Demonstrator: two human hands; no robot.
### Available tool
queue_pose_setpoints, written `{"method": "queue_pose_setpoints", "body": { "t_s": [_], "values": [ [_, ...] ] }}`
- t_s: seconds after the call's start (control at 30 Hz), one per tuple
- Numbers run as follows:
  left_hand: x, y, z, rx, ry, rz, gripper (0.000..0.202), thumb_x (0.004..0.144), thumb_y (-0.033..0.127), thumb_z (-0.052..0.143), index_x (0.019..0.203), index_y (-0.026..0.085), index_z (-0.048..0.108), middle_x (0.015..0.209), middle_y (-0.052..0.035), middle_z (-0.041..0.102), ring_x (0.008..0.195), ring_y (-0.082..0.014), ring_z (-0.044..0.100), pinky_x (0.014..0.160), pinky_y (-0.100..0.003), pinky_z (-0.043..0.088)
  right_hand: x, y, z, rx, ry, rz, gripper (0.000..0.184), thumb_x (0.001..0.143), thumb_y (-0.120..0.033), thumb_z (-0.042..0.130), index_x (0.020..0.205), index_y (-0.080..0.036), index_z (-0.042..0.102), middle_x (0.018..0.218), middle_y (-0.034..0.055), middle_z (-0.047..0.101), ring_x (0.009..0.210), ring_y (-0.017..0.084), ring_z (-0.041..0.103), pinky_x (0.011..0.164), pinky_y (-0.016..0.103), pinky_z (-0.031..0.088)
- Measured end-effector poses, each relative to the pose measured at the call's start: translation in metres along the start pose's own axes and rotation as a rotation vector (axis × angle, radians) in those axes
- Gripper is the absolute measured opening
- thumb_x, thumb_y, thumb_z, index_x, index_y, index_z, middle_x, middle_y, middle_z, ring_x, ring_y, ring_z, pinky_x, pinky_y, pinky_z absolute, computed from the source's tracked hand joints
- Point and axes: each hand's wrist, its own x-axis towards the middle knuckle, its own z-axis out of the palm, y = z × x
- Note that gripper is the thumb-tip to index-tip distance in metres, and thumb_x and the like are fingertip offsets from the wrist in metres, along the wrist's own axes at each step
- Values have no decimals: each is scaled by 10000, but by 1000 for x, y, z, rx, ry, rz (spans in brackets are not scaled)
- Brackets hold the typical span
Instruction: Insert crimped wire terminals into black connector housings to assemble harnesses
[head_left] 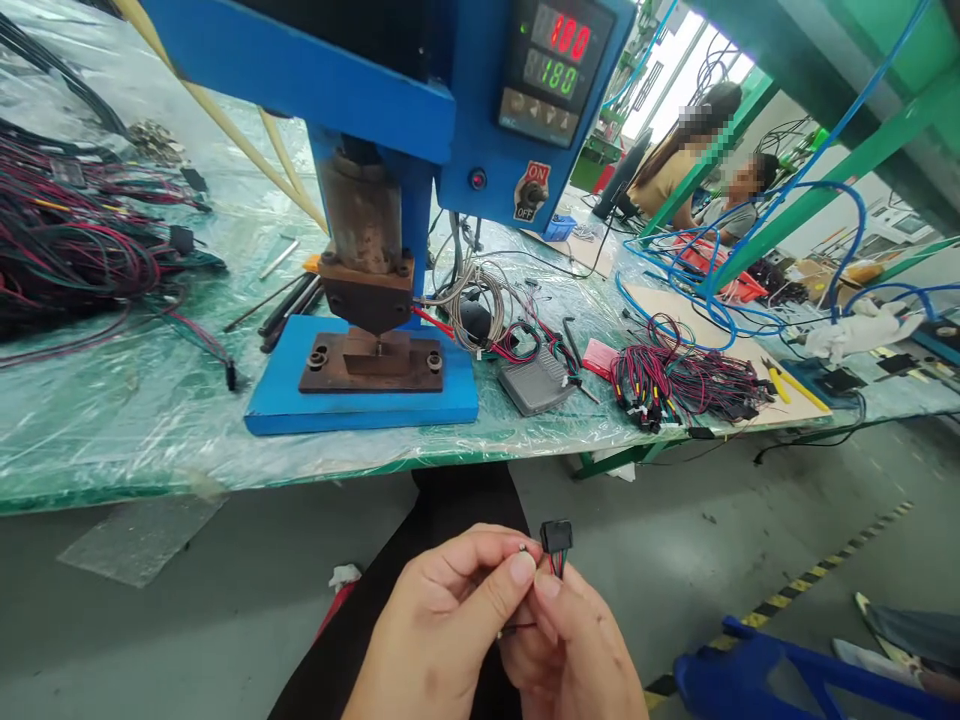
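Observation:
My left hand (457, 610) is closed in a pinch on a wire, whose small tip (523, 549) just shows above the thumb and forefinger. Beside it, my right hand (589, 640) grips red, green and black wires (557, 565) just below a black connector (556, 536), which points upward. The fingertips of both hands nearly meet, over my lap and below the bench edge. A dark strand (517, 629) shows between the palms; the rest of the wiring is hidden by the hands.
A blue heated press (360, 410) with a 180 display (555, 60) stands on the plastic-covered bench (150, 440). Wire bundles lie left (82, 240) and right (675, 375). Yellow-handled pliers (780, 382) rest farther right. A blue stool (780, 670) is on the floor; two people sit beyond.

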Motion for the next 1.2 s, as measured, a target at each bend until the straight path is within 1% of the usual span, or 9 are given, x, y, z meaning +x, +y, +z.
{"method": "queue_pose_setpoints", "body": {
  "t_s": [0.23, 0.33, 0.5, 0.57, 0.67, 0.77, 1.0, 1.1, 1.2],
  "values": [
    [0, -2, 6, -303, -45, -124, 190, 797, 346, 859, 867, 184, 787, 762, -19, 754, 618, -82, 646, 575, -146, 525, -4, 14, 15, 201, 146, -85, 437, 262, -355, 855, 430, -194, 485, 378, -112, 342, 372, 11, 246, 348, 146, 196],
    [0, 1, 9, -392, -12, -152, 231, 723, 331, 914, 828, 169, 786, 748, -29, 758, 601, -95, 655, 539, -157, 533, -2, 16, 17, 195, 109, -102, 419, 307, -349, 836, 469, -204, 478, 403, -123, 325, 387, 15, 228, 351, 149, 199],
    [1, 6, 12, -429, 83, -160, 296, 651, 323, 953, 782, 135, 765, 641, -19, 713, 503, -73, 582, 454, -140, 478, 5, 21, 15, 146, -43, -167, 583, 393, -407, 873, 474, -236, 322, 445, -125, 242, 430, 30, 160, 358, 166, 199],
    [3, 8, 11, -426, 89, -161, 298, 654, 330, 950, 792, 140, 767, 637, -18, 716, 498, -77, 587, 452, -142, 481, 7, 23, 15, 163, -64, -175, 612, 386, -414, 910, 479, -233, 332, 462, -126, 236, 442, 31, 143, 359, 163, 193],
    [8, 10, 9, -366, 48, -145, 257, 700, 330, 923, 826, 149, 789, 680, -27, 746, 558, -99, 647, 514, -155, 524, 7, 24, 16, 192, -84, -185, 567, 392, -450, 950, 488, -217, 442, 466, -117, 275, 442, 38, 171, 364, 164, 221],
    [8, 11, 5, -270, 31, -94, 221, 767, 320, 872, 895, 148, 816, 791, -62, 792, 709, -129, 708, 662, -170, 566, 8, 23, 16, 183, -42, -234, 515, 388, -496, 973, 554, -203, 584, 493, -73, 424, 469, 66, 325, 407, 174, 342],
    [-7, -2, -13, -40, 152, 16, 296, 859, 469, 763, 1041, 239, 807, 1080, -60, 811, 1106, -258, 717, 977, -300, 556, 5, 12, 12, 203, -67, -323, 572, 438, -493, 996, 489, -190, 515, 461, -81, 434, 440, 43, 335, 406, 152, 370],
    [-11, -4, -15, 22, 103, 5, 318, 843, 477, 780, 1073, 258, 803, 1134, -53, 799, 1141, -261, 704, 994, -296, 555, 4, 9, 13, 207, -9, -269, 573, 365, -516, 1007, 539, -194, 567, 495, -58, 525, 462, 66, 459, 441, 170, 449],
    [-10, 0, -10, 69, 67, 39, 249, 797, 412, 839, 989, 253, 824, 1088, -45, 803, 1054, -234, 721, 935, -255, 571, 3, 10, 13, 171, 37, -212, 611, 294, -566, 994, 659, -215, 652, 602, 5, 656, 589, 167, 631, 512, 255, 554]
  ]
}}
